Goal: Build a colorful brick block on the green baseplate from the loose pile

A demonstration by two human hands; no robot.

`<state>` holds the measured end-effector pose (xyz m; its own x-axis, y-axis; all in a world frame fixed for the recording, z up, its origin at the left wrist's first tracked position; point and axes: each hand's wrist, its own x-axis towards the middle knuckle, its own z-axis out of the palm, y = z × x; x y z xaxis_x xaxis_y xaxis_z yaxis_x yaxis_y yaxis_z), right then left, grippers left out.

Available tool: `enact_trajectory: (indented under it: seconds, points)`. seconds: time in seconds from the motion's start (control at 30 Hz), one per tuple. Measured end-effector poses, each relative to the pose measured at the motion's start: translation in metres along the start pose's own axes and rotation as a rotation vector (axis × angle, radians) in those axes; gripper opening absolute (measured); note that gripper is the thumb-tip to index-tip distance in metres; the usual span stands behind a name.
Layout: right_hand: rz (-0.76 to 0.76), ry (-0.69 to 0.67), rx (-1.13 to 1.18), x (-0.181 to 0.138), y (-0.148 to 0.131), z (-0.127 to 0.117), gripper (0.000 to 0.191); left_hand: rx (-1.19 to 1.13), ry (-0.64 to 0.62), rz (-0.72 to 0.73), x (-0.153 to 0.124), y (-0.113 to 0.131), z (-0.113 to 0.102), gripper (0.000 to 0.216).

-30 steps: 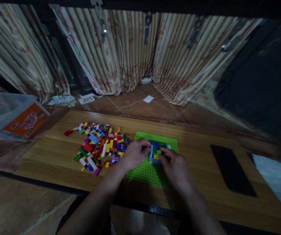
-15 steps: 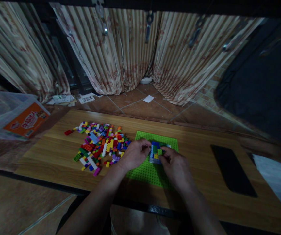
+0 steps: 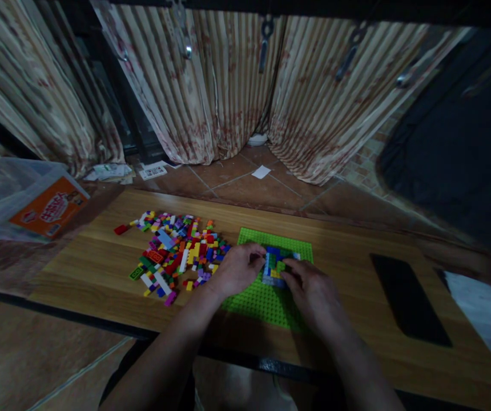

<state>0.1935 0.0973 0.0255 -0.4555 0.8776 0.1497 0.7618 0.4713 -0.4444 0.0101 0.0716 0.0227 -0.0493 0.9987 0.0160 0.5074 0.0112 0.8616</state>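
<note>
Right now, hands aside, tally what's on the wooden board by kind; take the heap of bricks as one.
Baseplate: 1
Build: 1
Brick heap: 1
Stray red brick: 1
Black slab: 1
Total: 5

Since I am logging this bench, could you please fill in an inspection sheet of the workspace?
Surface: wooden table, dimly lit.
Job's things: green baseplate flat on the table; small brick build on it; loose brick pile to its left.
Clutter: black slab and white sheet at the right; plastic bag with orange label at the left.
Hands: left hand and right hand flank the build, fingertips on it; grip unclear.
Cables: nothing seen.
Surroundings: striped curtains, tiled floor, scattered papers.
</note>
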Motion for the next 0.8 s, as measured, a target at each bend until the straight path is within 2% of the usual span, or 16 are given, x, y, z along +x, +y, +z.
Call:
enact_trajectory:
  seconds: [0.2,0.5,0.8]
  points:
    - [-0.004,0.004,0.030,0.0013,-0.0017,0.0040,0.031,-0.007,0.005,-0.006,0.0002,-0.0011,0.0003,0.024]
    - [0.098,0.039,0.261,0.0016,0.0001,0.0079,0.036,0.039,0.005,0.008,-0.0007,0.0006,0.0000,0.022]
    - [0.134,0.053,0.299,0.0031,-0.0024,0.0081,0.029,0.057,0.005,0.012,-0.0005,-0.0008,0.0009,0.023]
